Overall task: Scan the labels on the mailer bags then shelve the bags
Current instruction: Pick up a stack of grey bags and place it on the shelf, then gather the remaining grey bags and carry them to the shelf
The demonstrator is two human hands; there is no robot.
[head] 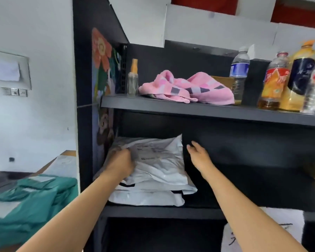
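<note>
A black metal shelving unit [171,211] stands against a white painted wall [35,124]. The upper shelf board [189,108], above both hands, carries a crumpled pink towel [189,88], a small clear spray bottle with an orange cap [132,82] and, up and to the right of the right hand, a row of plastic drink bottles [273,80]. The board level with the hands holds a stack of white polythene mailer bags [147,197]; the top white mailer bag [158,160], printed label facing up, lies between the two hands. The left hand [120,164] sits on the left part of that bag, fingers curled and gripping it. The right hand [198,155] is just beside the bag's right edge, apart from it, fingers extended and relaxed, holding nothing. Left of the left forearm, outside the unit, lies a pile of green polythene mailer bags [25,200] bearing white labels
</note>
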